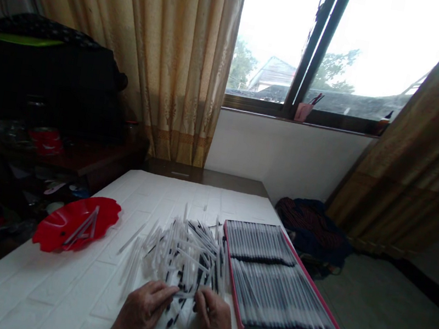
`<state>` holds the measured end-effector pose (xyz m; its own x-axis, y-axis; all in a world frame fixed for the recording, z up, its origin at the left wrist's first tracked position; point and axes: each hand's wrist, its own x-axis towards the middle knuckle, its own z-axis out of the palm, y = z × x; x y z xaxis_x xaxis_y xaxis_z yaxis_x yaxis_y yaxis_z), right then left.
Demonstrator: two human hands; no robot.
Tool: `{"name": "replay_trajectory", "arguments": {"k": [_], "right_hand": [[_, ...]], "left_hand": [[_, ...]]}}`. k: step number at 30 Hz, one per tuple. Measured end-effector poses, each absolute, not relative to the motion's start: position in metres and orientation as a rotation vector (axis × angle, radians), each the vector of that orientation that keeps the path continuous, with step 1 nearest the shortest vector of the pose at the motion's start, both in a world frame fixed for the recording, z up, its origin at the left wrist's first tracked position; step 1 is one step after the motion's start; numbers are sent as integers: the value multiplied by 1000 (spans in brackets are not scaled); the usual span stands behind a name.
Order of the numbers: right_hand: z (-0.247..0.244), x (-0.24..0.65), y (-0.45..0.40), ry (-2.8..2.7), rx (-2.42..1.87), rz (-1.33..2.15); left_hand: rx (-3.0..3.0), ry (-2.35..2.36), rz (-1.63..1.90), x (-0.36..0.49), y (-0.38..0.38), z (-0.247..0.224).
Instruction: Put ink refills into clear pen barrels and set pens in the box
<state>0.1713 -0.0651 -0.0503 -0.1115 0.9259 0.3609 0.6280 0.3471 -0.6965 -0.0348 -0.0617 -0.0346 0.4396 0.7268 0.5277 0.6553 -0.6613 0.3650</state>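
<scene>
My left hand (pixel 144 308) is closed in a pinch on one end of a short, pale, see-through plastic tube (pixel 184 294). At its other end the fingers of my right hand (pixel 214 319) are pinched together, a small dark piece showing at their tips. Just beyond both hands spreads a loose pile of clear thin tubes (pixel 173 246), mixed with slim dark sticks like pen refills (pixel 208 238). To the right of the pile lies a shallow box with a pink-red rim (pixel 238 313), packed with two rows of dark-cored, clear-covered sticks (pixel 278 293).
A red scalloped dish (pixel 56 222) with a few clear tubes in it stands at the table's left. White brick-patterned covering lies over the table (pixel 71 285). Dark cloth (pixel 313 229) is heaped beyond the right edge, and a cluttered dark desk (pixel 107 158) stands at the left.
</scene>
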Motion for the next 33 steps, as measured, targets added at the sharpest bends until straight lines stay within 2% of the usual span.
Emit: {"name": "replay_trajectory", "arguments": {"k": [4,15,24,33], "right_hand": [[-55,171,-64,-1839,-1412,436],[-47,174,-68,-1690,-1184,716],[-52,171,-63,-1706,-1330,660],[-48,174,-67,-1668,-1180,708]], "left_hand": [[2568,1235,1024,-36,-61,-37],[2530,1238,1020,-36,-61,-37],[2576,1182,1048,-35,-61,-37],[2532,1237,982,-37,-60,-38]]}}
